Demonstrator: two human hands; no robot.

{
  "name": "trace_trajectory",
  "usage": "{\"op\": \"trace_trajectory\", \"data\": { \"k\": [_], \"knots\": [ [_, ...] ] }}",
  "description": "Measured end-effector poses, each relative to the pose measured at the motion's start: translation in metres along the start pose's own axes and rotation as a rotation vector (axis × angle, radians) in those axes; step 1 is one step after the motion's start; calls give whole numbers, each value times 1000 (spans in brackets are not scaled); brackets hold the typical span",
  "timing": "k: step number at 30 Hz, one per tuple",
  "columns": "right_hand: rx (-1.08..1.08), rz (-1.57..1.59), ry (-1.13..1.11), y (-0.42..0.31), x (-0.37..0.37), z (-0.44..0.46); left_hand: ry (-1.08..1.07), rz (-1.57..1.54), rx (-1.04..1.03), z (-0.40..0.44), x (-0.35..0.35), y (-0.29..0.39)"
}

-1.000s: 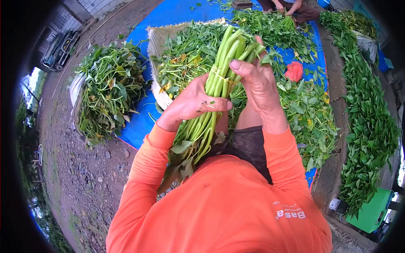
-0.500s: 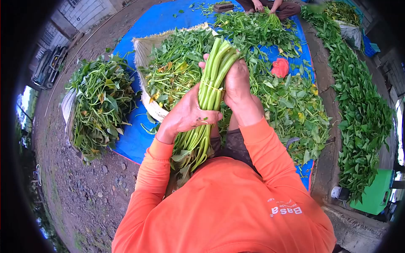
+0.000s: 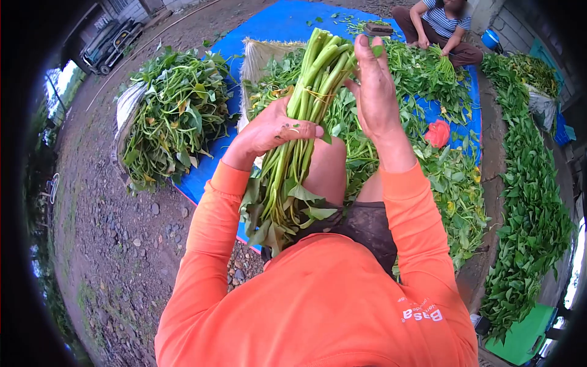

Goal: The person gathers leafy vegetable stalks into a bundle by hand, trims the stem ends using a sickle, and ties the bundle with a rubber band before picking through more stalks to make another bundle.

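A bundle of long green leafy stems (image 3: 304, 110) is gripped in my left hand (image 3: 272, 129), its fingers behind the stems and its thumb across the front. The cut ends point up and away; the leaves (image 3: 275, 223) hang down over my lap. A thin yellowish band (image 3: 322, 96) circles the stems above my left thumb. My right hand (image 3: 376, 92) is open beside the upper stems, fingers stretched upward and palm turned to the bundle. Whether its fingertips touch the stems I cannot tell. A scrap of leaf clings to those fingers.
Heaped greens (image 3: 174, 116) spill from a sack at the left. More greens (image 3: 452, 202) cover the blue tarp (image 3: 257, 27), with a red plastic bag (image 3: 437, 133) among them. Another person (image 3: 443, 27) sits at the far right handling stems. Leafy bundles (image 3: 529, 196) line the right side.
My right hand has come off the top of the bundle and opened, moving right and upward. The bundle stays in my left hand. My view has shifted, bringing more of the other person into sight.
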State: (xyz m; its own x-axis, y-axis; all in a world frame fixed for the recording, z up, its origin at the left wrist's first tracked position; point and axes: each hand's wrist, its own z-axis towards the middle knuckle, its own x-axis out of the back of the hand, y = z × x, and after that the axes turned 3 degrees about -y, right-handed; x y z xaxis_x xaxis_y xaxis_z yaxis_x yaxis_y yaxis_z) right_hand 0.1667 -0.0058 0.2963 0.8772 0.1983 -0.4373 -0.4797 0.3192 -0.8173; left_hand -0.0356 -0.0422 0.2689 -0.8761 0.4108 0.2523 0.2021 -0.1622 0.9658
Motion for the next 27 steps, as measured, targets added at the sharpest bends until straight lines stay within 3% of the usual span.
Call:
{"op": "trace_trajectory", "data": {
  "k": [2,5,7,9,12,15,17,19,24,26,27],
  "knots": [
    [486,-756,225,-5,6,-24,-133,1,108,-14,30,9],
    [455,-948,-240,-3,33,-78,-277,58,263,-23,23,1],
    [409,-1004,-223,9,38,-110,-404,-39,346,-29,-13,-24],
    [282,-1074,-192,21,59,-138,-389,-101,219,-30,-55,-56],
    [174,-1370,-145,19,79,-169,-432,-138,249,-23,-93,-105],
    [160,-1380,-65,27,98,-181,-394,-135,245,-20,-116,-101],
    [72,-1226,16,35,106,-181,-441,86,57,-15,-120,-121],
    [-18,-1064,-13,31,104,-177,-381,129,205,-16,-127,-116],
    [-241,-915,-169,15,115,-185,-359,0,290,-7,-113,-107],
    [-384,-630,-131,17,116,-179,-332,35,334,-8,-114,-98],
    [-454,-490,-106,18,119,-177,-317,93,231,-7,-119,-96]
  ]
}}
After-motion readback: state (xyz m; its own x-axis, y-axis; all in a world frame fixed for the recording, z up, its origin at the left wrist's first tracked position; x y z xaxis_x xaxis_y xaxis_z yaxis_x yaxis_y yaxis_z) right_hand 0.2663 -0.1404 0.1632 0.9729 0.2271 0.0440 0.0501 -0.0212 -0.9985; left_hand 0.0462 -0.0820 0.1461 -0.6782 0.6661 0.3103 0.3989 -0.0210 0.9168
